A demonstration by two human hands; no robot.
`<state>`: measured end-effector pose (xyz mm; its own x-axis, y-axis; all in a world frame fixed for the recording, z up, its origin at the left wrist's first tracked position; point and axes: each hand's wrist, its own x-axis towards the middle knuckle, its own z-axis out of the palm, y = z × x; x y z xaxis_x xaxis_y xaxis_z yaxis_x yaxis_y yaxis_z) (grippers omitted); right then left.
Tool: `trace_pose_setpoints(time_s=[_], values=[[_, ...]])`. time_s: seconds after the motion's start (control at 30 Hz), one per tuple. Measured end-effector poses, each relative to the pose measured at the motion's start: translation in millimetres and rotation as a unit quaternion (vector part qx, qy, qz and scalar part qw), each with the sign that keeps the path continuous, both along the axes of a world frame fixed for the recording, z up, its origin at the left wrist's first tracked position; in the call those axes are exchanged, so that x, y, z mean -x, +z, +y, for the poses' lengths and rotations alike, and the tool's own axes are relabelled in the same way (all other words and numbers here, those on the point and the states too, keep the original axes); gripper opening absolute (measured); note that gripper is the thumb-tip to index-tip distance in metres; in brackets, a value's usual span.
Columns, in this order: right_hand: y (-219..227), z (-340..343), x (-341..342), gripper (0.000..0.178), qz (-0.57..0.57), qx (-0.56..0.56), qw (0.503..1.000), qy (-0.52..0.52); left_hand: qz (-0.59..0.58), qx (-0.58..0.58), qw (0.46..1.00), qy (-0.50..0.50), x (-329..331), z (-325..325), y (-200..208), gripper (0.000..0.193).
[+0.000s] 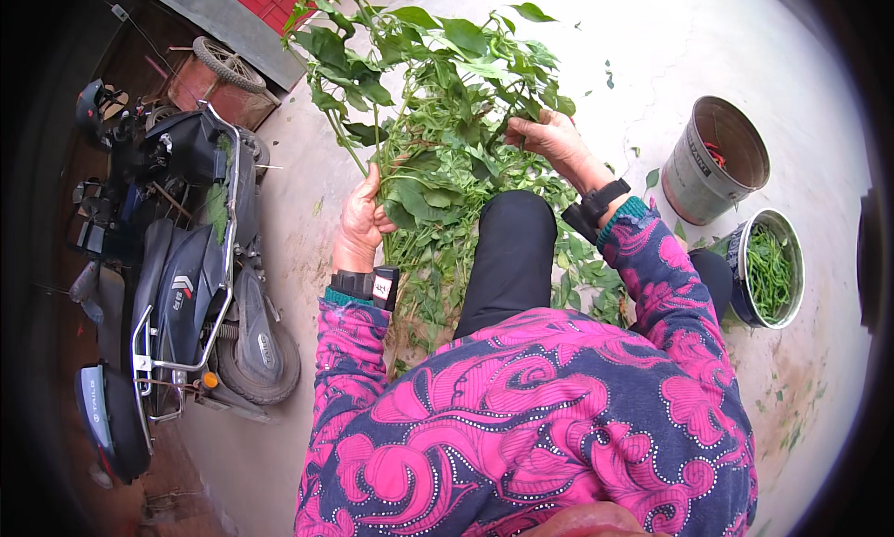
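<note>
Super bushy, floppy-leaved green plant point(452, 85) up at the far middle: left hand point(361, 218) has a closed grip round its stems point(346, 144), right hand point(557, 148) pinches its right side. Knee point(510, 248) blocks some of the leafy pile point(424, 262); buckets point(686, 176) right, scooter point(191, 276) left.

Upper garment point(559, 425): dark navy ground, large magenta-pink scrolls and paisley-like lobes, edged in places by rows of small white dots. Left sleeve point(349, 351) and right sleeve point(675, 276) carry the same print, ending in a teal left cuff point(358, 304) and a teal right cuff point(622, 222). Left wrist: black strap point(352, 282), boxy black unit with white label point(382, 287), dark marking. Right wrist: black band point(607, 195), blocky black module point(582, 222). Trousers point(507, 258): plain black. Left hand point(361, 222), right hand point(563, 149): bare.
</note>
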<state>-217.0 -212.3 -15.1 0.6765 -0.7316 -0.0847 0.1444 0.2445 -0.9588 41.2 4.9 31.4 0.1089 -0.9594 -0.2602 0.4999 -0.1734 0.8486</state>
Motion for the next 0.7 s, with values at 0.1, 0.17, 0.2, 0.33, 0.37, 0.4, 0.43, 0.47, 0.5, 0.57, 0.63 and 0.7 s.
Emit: trace_pose_setpoints(time_s=[0.1, 0.17, 0.2, 0.33, 0.37, 0.4, 0.43, 0.47, 0.5, 0.57, 0.63, 0.7], values=[[9, -3, 12, 0.039, -0.046, -0.007, 0.998, -0.048, -0.001, 0.002, 1.0, -0.009, 5, 0, 0, 0.051], [13, -2, 15, 0.038, 0.026, 0.048, 0.996, -0.072, -0.003, 0.013, 1.0, -0.015, 8, -1, 0, 0.052], [13, 0, 15, 0.037, -0.001, 0.004, 0.999, -0.037, -0.001, 0.021, 0.999, -0.024, 9, -1, 0, 0.052], [7, 8, 9, 0.034, -0.127, -0.17, 0.977, 0.013, 0.004, 0.024, 0.999, -0.035, 11, -1, 1, 0.054], [5, 7, 8, 0.032, -0.124, -0.165, 0.978, 0.006, 0.005, 0.026, 0.999, -0.038, 11, -1, 2, 0.055], [3, 6, 10, 0.03, -0.131, -0.168, 0.976, 0.045, -0.007, 0.026, 0.999, -0.032, 11, 0, 3, 0.055], [0, 3, 14, 0.027, -0.031, -0.076, 0.997, 0.001, -0.019, 0.022, 0.999, -0.026, 10, 1, 3, 0.055], [-1, -4, 24, 0.024, 0.073, 0.005, 0.997, -0.011, -0.029, 0.018, 0.999, -0.02, 9, 3, 4, 0.055], [-1, -11, 33, 0.022, 0.18, 0.222, 0.957, -0.05, -0.05, 0.015, 0.999, -0.013, 8, 4, 4, 0.055], [-2, -25, 48, 0.02, 0.37, 0.496, 0.778, -0.106, -0.079, -0.002, 0.997, -0.025, 8, 7, 3, 0.055], [-1, -31, 59, 0.014, 0.331, 0.599, 0.722, -0.103, -0.133, -0.061, 0.989, -0.013, 8, 8, 2, 0.055], [4, -30, 65, 0.014, 0.302, 0.637, 0.702, -0.098, -0.127, -0.043, 0.991, -0.008, 9, 8, 2, 0.054]])
